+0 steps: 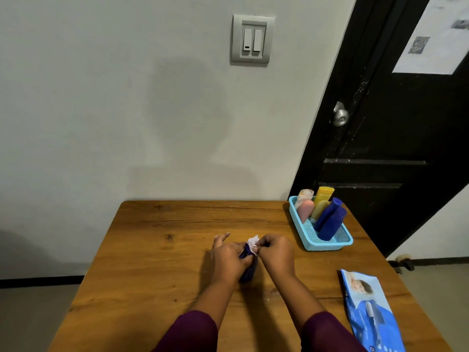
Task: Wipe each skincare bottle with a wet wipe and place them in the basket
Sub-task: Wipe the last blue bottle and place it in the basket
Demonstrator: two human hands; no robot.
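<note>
Sleeves (pixel 193 331): purple, 2 of them, right at the bottom, cut off by the edge.
Wipe pack (pixel 373 313): blue, lies flat on the table (pixel 152 262) near the R front corner. Its bottom bit is cut off.
Left hand (pixel 229 257): wrapped round the blue bottle (pixel 247 274) and holds it tight. 1 finger sticks out straight.
Blue bottle: mid table, in front of the person, well apart from the basket. Upright or leaning? Can't tell.
Right hand (pixel 275 252): fingers pinch the wet wipe (pixel 253 243).
Wet wipe: white, scrunched up, on the top end of the blue bottle, btw the 2 hands.
Basket (pixel 327 246): light blue, at the far R corner of the table.
Bottles in basket (pixel 328 221): 2 dark blue, 1 yellow, 1 pink, 1 pale w/ a clear cap at the back. They lean on each other.
Far stuff: grey wall (pixel 101 97) w/ a light switch (pixel 252 39), black door (pixel 380 148) w/ a round knob (pixel 340 116).
Done: most of the job, I think. At least 5 bottles are in the basket.
Left: prob. just this 1. Finish the rub, then put it in the basket. I see no other bottle out on the table.
Hard to see: most of the blue bottle, the hands cover it. Cap on or off? Can't tell. Maybe a 6th bottle by the yellow 1, too bunched up to count. Words on the wipe pack are too blurry.
</note>
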